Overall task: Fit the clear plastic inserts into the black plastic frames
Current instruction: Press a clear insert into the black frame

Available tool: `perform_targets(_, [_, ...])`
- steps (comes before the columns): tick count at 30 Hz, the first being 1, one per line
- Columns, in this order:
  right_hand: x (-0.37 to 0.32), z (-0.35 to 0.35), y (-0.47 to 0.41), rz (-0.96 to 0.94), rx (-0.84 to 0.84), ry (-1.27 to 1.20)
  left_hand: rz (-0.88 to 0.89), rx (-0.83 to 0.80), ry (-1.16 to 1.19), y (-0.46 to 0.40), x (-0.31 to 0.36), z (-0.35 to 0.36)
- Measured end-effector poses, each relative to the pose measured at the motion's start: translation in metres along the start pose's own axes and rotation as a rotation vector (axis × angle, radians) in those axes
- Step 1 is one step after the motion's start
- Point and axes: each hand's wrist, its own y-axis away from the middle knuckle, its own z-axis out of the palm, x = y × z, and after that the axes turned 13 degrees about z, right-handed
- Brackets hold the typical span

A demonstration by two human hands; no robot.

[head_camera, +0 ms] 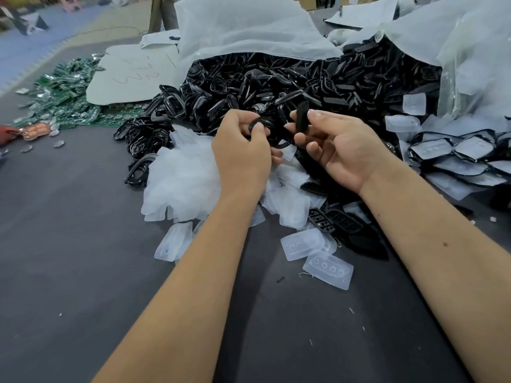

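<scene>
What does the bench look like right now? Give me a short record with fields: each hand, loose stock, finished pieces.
left hand: left hand grips a black ring frame
right hand: right hand pinches a black part between thumb and fingers
clear inserts: loose pile under the left forearm, more near the wrists
black frames: large heap spilling from the white bag
finished pieces: framed inserts stacked at right
surface: dark table

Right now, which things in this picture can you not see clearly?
Head view only:
- Black frame in the left hand: mostly covered by fingers, shape unclear.
- Black piece pinched by the right hand: seen edge-on, type unclear.
- Green circuit boards: blurred, far left.
- Red writing on the white sheet: unreadable.
</scene>
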Motion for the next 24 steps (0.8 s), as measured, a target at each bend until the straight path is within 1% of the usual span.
perform_targets(10, [0.0005, -0.0008, -0.0014, 0.001, -0.020, -0.025, 0.059, 0.058, -0.018, 0.0020, 0.0001, 0.0004])
perform_targets(12, [0.0014, 0.0000, -0.0010, -0.032, -0.010, -0.010, 0.073, 0.074, -0.015, 0.0022, -0.0004, 0.0004])
perform_targets(16, [0.0028, 0.0035, -0.0013, -0.116, 0.078, -0.015, 0.093, 0.075, -0.009, 0.0027, -0.0017, 0.0008])
perform_targets(22, [0.0058, 0.0030, -0.0016, -0.190, 0.080, 0.033, 0.077, 0.063, -0.013, 0.0031, -0.0038, 0.0002])
perform_targets(24, [0.0058, 0.0032, -0.0012, -0.232, 0.093, 0.086, 0.079, 0.038, -0.043, 0.0032, -0.0032, -0.0004])
